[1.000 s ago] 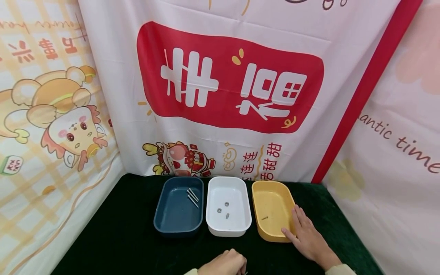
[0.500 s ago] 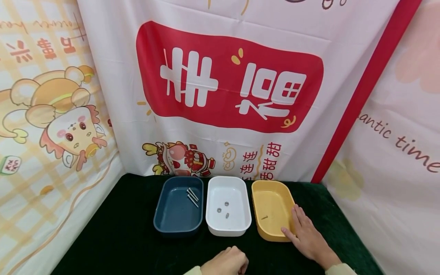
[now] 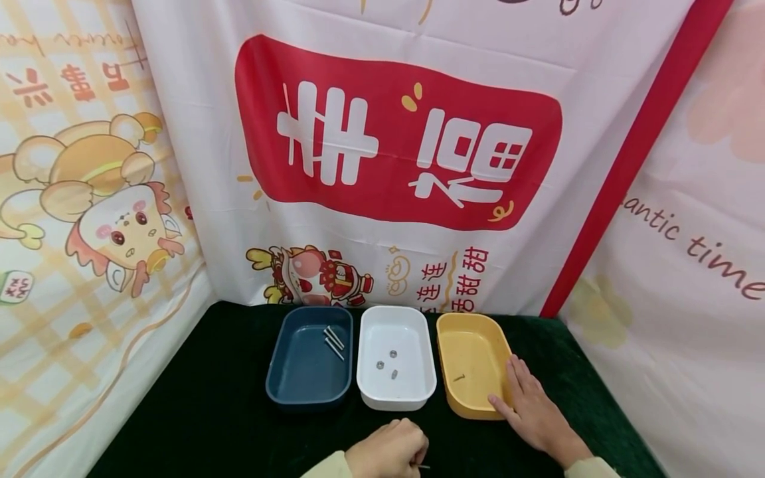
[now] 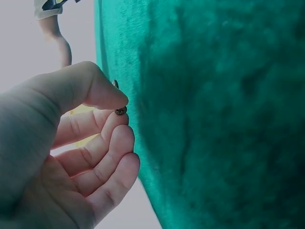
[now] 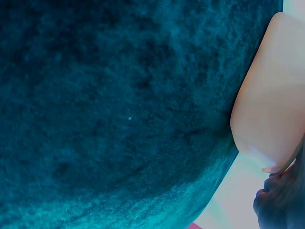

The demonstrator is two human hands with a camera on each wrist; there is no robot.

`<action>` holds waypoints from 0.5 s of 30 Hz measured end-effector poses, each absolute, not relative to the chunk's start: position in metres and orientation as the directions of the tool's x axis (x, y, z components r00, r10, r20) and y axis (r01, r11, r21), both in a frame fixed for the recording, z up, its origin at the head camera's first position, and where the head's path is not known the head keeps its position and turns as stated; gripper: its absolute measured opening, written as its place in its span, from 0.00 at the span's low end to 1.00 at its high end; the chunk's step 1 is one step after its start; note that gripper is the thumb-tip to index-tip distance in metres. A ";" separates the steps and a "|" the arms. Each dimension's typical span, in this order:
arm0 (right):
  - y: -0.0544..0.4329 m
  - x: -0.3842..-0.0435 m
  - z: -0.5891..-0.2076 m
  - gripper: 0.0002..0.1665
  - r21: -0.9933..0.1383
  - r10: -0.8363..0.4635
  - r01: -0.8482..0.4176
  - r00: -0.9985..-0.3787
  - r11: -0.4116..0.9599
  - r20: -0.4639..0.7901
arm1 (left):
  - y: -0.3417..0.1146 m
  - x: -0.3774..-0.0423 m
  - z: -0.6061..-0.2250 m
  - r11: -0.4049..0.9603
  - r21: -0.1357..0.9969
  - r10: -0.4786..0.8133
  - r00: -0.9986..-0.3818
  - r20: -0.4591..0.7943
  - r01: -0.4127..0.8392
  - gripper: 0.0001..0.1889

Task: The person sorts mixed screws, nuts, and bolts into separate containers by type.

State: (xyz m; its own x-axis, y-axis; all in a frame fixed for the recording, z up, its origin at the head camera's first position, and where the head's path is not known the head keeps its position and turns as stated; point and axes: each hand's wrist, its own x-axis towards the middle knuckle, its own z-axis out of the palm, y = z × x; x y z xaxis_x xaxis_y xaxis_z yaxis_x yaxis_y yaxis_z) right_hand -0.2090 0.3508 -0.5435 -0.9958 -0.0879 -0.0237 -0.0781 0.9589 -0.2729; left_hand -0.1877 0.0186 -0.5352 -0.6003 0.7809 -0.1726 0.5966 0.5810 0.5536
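Note:
My left hand (image 3: 391, 446) is low in the head view, in front of the white tray (image 3: 397, 401). In the left wrist view its thumb and fingertips pinch a small screw (image 4: 121, 111); the head and a bit of thread show, the middle is hidden by the thumb. My right hand (image 3: 536, 413) rests with straight fingers along the right side of the yellow tray (image 3: 469, 411), its thumb at the near rim. One small screw (image 3: 459, 378) lies inside that tray. The right wrist view shows the tray's side wall (image 5: 271, 90) and dark fingertips beside it.
A blue tray (image 3: 307, 398) with several long bolts (image 3: 335, 343) stands left of the white one. Nuts (image 3: 392, 354) and a small metal piece (image 3: 394, 374) lie in the white tray. Dark green cloth (image 3: 179, 411) covers the table; printed curtains (image 3: 227, 232) hang behind and at both sides.
My left hand has risen slightly towards the white tray, and a thin metal end now shows beside its fingers. The right hand stays on the yellow tray.

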 end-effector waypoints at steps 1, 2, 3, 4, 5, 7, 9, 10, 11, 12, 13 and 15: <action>0.351 -0.209 -0.544 0.61 -0.271 -0.088 -0.078 -0.996 0.959 -0.025 | 0.019 -0.188 -0.534 0.581 0.543 0.781 -0.602 -0.164 0.606 0.11; 0.351 -0.209 -0.544 0.61 -0.270 -0.087 -0.078 -0.996 0.960 -0.025 | 0.019 -0.189 -0.532 0.581 0.530 0.782 -0.604 -0.154 0.617 0.11; 0.351 -0.209 -0.544 0.61 -0.268 -0.087 -0.077 -0.996 0.960 -0.025 | 0.020 -0.189 -0.530 0.579 0.515 0.784 -0.604 -0.140 0.632 0.11; 0.351 -0.209 -0.544 0.61 -0.266 -0.087 -0.077 -0.996 0.961 -0.024 | 0.020 -0.190 -0.528 0.575 0.501 0.788 -0.603 -0.126 0.647 0.12; 0.351 -0.209 -0.544 0.61 -0.267 -0.087 -0.077 -0.996 0.961 -0.024 | 0.020 -0.190 -0.525 0.572 0.487 0.790 -0.603 -0.110 0.660 0.12; 0.350 -0.209 -0.545 0.61 -0.267 -0.087 -0.078 -0.996 0.961 -0.024 | 0.021 -0.192 -0.520 0.556 0.453 0.803 -0.591 -0.075 0.697 0.13; 0.350 -0.209 -0.544 0.61 -0.266 -0.087 -0.078 -0.996 0.961 -0.023 | 0.022 -0.195 -0.514 0.539 0.418 0.815 -0.578 -0.039 0.732 0.12; 0.350 -0.208 -0.544 0.61 -0.266 -0.087 -0.078 -0.996 0.961 -0.022 | 0.022 -0.196 -0.510 0.532 0.411 0.818 -0.574 -0.025 0.740 0.12; 0.350 -0.208 -0.544 0.61 -0.266 -0.087 -0.078 -0.996 0.961 -0.021 | 0.023 -0.198 -0.507 0.528 0.405 0.820 -0.572 -0.014 0.746 0.12; 0.350 -0.208 -0.544 0.61 -0.266 -0.087 -0.079 -0.996 0.961 -0.020 | 0.024 -0.200 -0.503 0.523 0.406 0.822 -0.570 -0.007 0.749 0.12; 0.350 -0.208 -0.544 0.61 -0.265 -0.087 -0.078 -0.996 0.961 -0.020 | 0.024 -0.202 -0.499 0.521 0.405 0.822 -0.570 0.000 0.751 0.12; 0.350 -0.208 -0.544 0.61 -0.267 -0.087 -0.079 -0.996 0.960 -0.018 | 0.026 -0.205 -0.491 0.520 0.407 0.820 -0.573 0.011 0.751 0.13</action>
